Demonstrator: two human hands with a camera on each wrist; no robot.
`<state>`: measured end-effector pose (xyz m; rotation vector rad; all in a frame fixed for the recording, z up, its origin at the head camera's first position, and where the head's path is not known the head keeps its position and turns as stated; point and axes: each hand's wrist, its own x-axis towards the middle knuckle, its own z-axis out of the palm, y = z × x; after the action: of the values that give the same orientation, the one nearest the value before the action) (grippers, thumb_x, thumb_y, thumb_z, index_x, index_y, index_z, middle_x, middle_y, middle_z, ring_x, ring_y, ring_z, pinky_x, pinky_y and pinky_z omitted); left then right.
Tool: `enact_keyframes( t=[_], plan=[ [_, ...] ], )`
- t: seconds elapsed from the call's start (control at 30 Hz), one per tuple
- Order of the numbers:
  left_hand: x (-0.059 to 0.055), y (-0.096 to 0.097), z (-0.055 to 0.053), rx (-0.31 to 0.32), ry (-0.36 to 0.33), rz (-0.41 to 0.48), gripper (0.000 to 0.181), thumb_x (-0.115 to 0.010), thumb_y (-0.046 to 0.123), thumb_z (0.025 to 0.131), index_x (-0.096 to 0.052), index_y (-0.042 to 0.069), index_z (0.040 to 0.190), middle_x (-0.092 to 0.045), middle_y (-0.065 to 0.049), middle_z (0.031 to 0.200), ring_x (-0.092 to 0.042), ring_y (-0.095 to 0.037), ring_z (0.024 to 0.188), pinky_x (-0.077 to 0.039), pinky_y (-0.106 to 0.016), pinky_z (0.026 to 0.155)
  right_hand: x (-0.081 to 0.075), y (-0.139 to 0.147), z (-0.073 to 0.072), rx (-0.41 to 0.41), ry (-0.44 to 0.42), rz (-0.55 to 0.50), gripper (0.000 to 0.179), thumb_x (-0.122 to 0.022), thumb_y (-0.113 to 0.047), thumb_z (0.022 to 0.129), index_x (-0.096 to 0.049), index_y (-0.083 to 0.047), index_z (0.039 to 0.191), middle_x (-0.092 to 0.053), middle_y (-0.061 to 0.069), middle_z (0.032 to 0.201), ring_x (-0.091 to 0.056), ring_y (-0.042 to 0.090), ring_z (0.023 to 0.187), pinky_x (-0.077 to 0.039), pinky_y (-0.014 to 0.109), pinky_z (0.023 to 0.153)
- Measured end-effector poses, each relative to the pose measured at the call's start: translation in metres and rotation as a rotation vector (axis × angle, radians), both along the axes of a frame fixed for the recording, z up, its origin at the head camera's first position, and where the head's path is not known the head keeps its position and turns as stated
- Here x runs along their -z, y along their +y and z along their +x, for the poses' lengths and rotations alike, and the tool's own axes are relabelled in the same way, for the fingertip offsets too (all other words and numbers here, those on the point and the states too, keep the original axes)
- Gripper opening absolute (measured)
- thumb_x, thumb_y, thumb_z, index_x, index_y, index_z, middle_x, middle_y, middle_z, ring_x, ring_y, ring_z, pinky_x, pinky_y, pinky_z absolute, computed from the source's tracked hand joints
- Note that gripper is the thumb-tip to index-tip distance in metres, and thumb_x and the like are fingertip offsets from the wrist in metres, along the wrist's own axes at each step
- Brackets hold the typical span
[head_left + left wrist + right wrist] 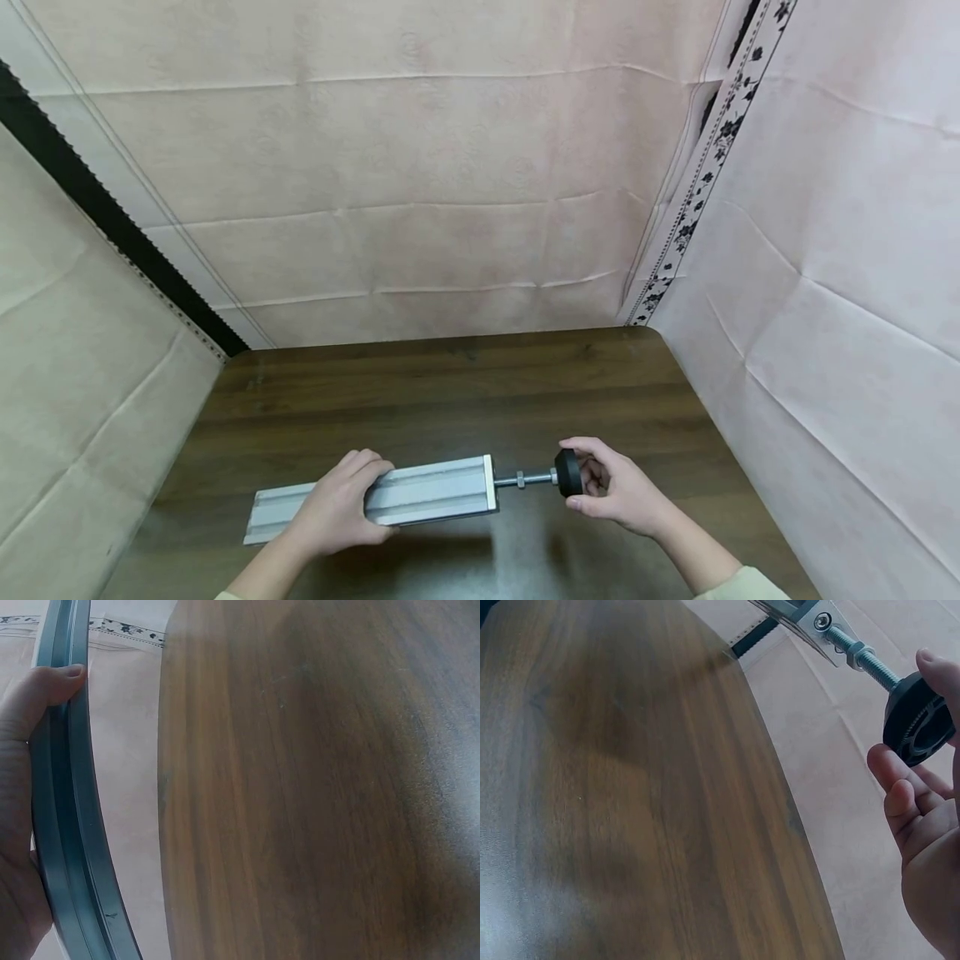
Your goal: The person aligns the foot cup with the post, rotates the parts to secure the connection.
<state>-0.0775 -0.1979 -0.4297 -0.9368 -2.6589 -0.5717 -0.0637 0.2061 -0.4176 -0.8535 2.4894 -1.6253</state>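
Note:
A slotted aluminium profile [431, 492] is held up above the table, lying nearly level and tilted slightly up to the right. My left hand [341, 504] grips it around its middle; in the left wrist view the thumb lies along the profile's grooved face [75, 787]. From the plate on its right end sticks out a threaded rod [877, 669] with a hex nut [857, 654] on it. At the rod's outer end sits a black round levelling foot [568, 472]. My right hand [618, 492] pinches this foot by its rim between thumb and fingers, seen from its hollow underside in the right wrist view.
The brown wooden table [450, 383] lies below both hands. Creased pale cloth [450, 167] hangs behind it, with more cloth at the left [75, 375] and right [847, 250] sides. A black strip [112, 208] runs down the left corner.

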Motion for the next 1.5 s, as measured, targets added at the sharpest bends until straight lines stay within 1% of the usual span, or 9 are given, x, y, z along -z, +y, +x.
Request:
enact_keyframes(
  t=[0.23, 0.63, 0.8, 0.93, 1.03, 1.13, 1.23, 1.37, 1.5],
  plan=[
    [0.002, 0.000, -0.001, 0.008, 0.053, 0.007, 0.063, -0.084, 0.038, 0.045, -0.062, 0.012, 0.099, -0.050, 0.012, 0.095, -0.045, -0.006, 0.085, -0.044, -0.025, 0.071, 0.002, -0.001, -0.001, 0.012, -0.028, -0.015, 0.056, -0.072, -0.008, 0.079, -0.047, -0.012, 0.129, -0.053, 0.010, 0.100, -0.056, 0.015, 0.067, -0.046, 0.025, 0.054],
    [0.001, 0.000, 0.000, 0.033, 0.062, 0.024, 0.062, -0.085, 0.035, 0.047, -0.062, 0.010, 0.099, -0.050, 0.011, 0.096, -0.045, -0.008, 0.084, -0.044, -0.025, 0.070, -0.003, -0.002, 0.000, 0.006, -0.073, -0.022, 0.048, -0.067, -0.008, 0.084, -0.046, -0.006, 0.127, -0.054, 0.017, 0.102, -0.060, 0.012, 0.070, -0.049, 0.029, 0.058],
    [0.000, 0.000, 0.001, 0.028, 0.045, 0.022, 0.062, -0.085, 0.035, 0.048, -0.062, 0.010, 0.100, -0.050, 0.011, 0.096, -0.045, -0.008, 0.085, -0.045, -0.026, 0.070, -0.004, 0.002, -0.003, -0.017, -0.072, 0.011, 0.063, -0.071, -0.016, 0.081, -0.040, -0.009, 0.135, -0.057, 0.015, 0.108, -0.059, 0.012, 0.076, -0.048, 0.027, 0.060],
    [0.000, -0.001, 0.001, 0.020, 0.039, 0.021, 0.063, -0.085, 0.037, 0.048, -0.062, 0.011, 0.100, -0.050, 0.012, 0.097, -0.045, -0.007, 0.086, -0.045, -0.025, 0.071, -0.004, 0.005, -0.004, -0.043, -0.010, 0.048, 0.080, -0.078, -0.027, 0.075, -0.034, -0.012, 0.140, -0.056, 0.010, 0.113, -0.057, 0.011, 0.080, -0.046, 0.026, 0.060],
    [0.000, -0.001, 0.002, 0.016, 0.037, 0.023, 0.062, -0.084, 0.036, 0.048, -0.062, 0.011, 0.100, -0.050, 0.012, 0.097, -0.045, -0.007, 0.086, -0.045, -0.025, 0.071, -0.004, 0.006, -0.003, -0.050, 0.050, 0.078, 0.086, -0.081, -0.028, 0.071, -0.034, -0.010, 0.141, -0.054, 0.008, 0.115, -0.056, 0.010, 0.083, -0.046, 0.026, 0.063],
    [0.000, -0.001, 0.003, 0.016, 0.039, 0.023, 0.062, -0.084, 0.036, 0.048, -0.062, 0.011, 0.100, -0.050, 0.012, 0.097, -0.045, -0.007, 0.086, -0.045, -0.025, 0.070, -0.005, 0.006, -0.002, -0.043, 0.098, 0.100, 0.089, -0.083, -0.023, 0.068, -0.034, -0.008, 0.141, -0.053, 0.007, 0.117, -0.055, 0.009, 0.086, -0.047, 0.027, 0.066],
    [0.001, -0.001, 0.002, 0.017, 0.044, 0.024, 0.062, -0.084, 0.036, 0.047, -0.061, 0.011, 0.100, -0.050, 0.012, 0.097, -0.045, -0.007, 0.085, -0.045, -0.025, 0.070, -0.008, 0.003, 0.000, -0.035, 0.149, 0.099, 0.089, -0.084, -0.015, 0.066, -0.035, -0.002, 0.139, -0.052, 0.013, 0.120, -0.054, 0.009, 0.085, -0.047, 0.028, 0.066],
    [0.001, -0.001, 0.003, 0.010, 0.038, 0.023, 0.063, -0.084, 0.036, 0.047, -0.062, 0.012, 0.100, -0.050, 0.013, 0.097, -0.045, -0.006, 0.086, -0.045, -0.025, 0.070, -0.021, -0.003, 0.005, -0.022, 0.223, 0.109, 0.086, -0.084, -0.002, 0.062, -0.037, 0.005, 0.134, -0.046, 0.022, 0.123, -0.054, 0.009, 0.088, -0.049, 0.031, 0.069],
    [0.000, -0.001, 0.003, 0.005, 0.029, 0.020, 0.063, -0.084, 0.036, 0.047, -0.062, 0.012, 0.101, -0.050, 0.013, 0.097, -0.045, -0.007, 0.086, -0.045, -0.025, 0.071, -0.015, 0.001, 0.002, -0.035, 0.275, 0.104, 0.087, -0.084, -0.007, 0.065, -0.036, 0.000, 0.137, -0.040, 0.017, 0.130, -0.055, 0.010, 0.098, -0.050, 0.031, 0.074]
  ],
)
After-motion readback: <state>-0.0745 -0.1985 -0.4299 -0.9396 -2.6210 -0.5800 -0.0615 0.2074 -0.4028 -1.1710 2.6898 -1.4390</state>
